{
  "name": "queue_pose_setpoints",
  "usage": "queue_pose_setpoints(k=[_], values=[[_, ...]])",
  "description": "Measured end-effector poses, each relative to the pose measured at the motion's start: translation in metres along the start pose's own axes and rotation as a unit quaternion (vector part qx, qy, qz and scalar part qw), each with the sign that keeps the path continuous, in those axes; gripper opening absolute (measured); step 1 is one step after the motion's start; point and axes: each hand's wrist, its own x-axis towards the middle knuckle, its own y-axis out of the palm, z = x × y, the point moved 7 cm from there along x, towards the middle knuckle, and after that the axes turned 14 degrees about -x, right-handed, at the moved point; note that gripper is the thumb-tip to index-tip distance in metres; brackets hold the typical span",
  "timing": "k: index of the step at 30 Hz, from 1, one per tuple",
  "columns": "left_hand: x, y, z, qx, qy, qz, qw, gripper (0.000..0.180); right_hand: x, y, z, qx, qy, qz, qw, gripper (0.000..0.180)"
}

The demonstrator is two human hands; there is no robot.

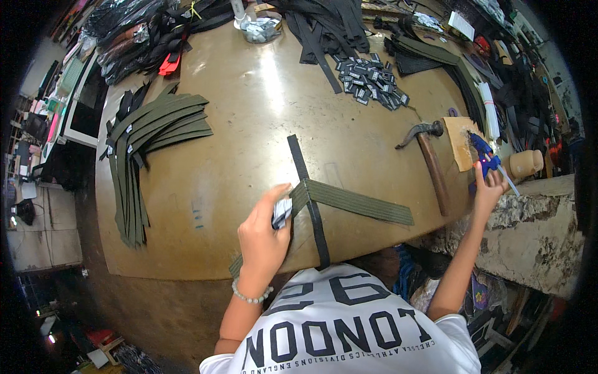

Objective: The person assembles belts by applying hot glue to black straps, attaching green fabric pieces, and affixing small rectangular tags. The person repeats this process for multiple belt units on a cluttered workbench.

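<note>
My right hand (pixel 491 187) reaches to the table's right edge, fingers closed around a blue glue gun (pixel 483 147) with a pale glue stick (pixel 511 182) sticking out of it. The gun's nozzle end rests over a brown piece of cardboard (pixel 459 146). My left hand (pixel 263 232) is curled around a small white-and-dark bunch (pixel 282 212), too small to name surely. Beside its fingertips, an olive ribbed webbing strap (pixel 361 201) lies bent at an angle, partly hidden under that hand. A narrow black strap (pixel 318 234) crosses it at the bend.
A hammer (pixel 433 165) lies right of the straps. Olive straps (pixel 128 181) are stacked at left. Small black labels (pixel 372 81) are heaped at the far side, near black straps (pixel 324 28) and a clear bowl (pixel 261 30). A tape roll (pixel 526 163) sits beyond the glue gun.
</note>
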Motion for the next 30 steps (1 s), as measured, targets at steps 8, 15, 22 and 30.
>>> queue_pose_setpoints(k=[8,15,22,30], values=[[-0.013,0.015,0.01,0.102,0.005,0.079,0.992,0.052,-0.067,0.016,0.173,0.139,-0.113,0.405,0.896,0.048],[-0.012,0.016,0.008,0.121,0.038,0.07,0.989,0.053,-0.15,0.044,0.273,0.094,-0.347,0.56,0.746,0.046],[-0.014,0.018,0.012,0.123,0.038,0.064,0.99,0.055,-0.152,0.05,0.279,0.073,-0.377,0.538,0.751,0.047],[-0.016,0.019,0.014,0.128,0.083,0.041,0.987,0.059,-0.165,0.015,0.264,0.087,-0.424,0.536,0.725,0.044]])
